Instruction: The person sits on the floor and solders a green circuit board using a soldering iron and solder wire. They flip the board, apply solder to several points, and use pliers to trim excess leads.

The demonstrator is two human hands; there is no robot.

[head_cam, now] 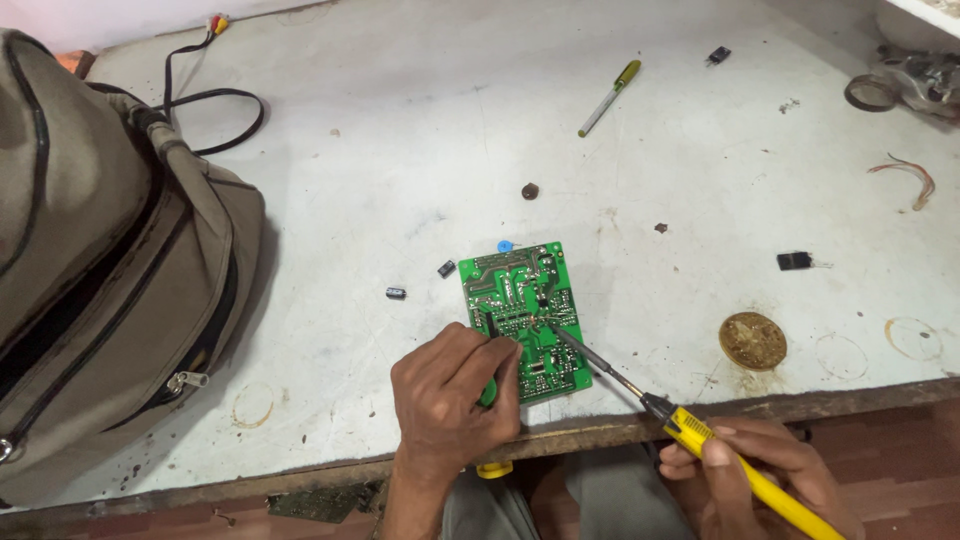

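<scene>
Circuit board (522,318): green, lay flat on the white worktop (400,150) near its front edge, tilted a little; I saw it low and just right of centre.
Left hand (452,395): my fingers were curled shut around a green-handled tool (487,392), its dark tip (489,322) resting on the board's left half; the hand covered the board's 7 o'clock corner.
Right hand (745,470): clamped on the yellow soldering iron (735,462), off the table edge at 4 o'clock from the board; its metal tip (546,322) touched the board's middle.
Bag (100,270): olive-brown, zipped, filled the left side at 9 o'clock, well apart from the board.
Black cable (215,100): looped at 11 o'clock, behind the bag.
Pen (610,97): white barrel, yellow-green cap, at 1 o'clock, far off.
Small parts: blue disc (505,246) touching the board's top edge; black chip (446,268) and small black cylinder (396,293) just beside it at 10 o'clock; brown lump (530,190) at 12 o'clock; black component (795,261) with leads at 2 o'clock.
Round tin (752,341): brassy, crusted, at 3 o'clock, near the iron's shaft but apart.
Obstructions: nothing lay between the iron and the board.
Labels: I could not make out any.
</scene>
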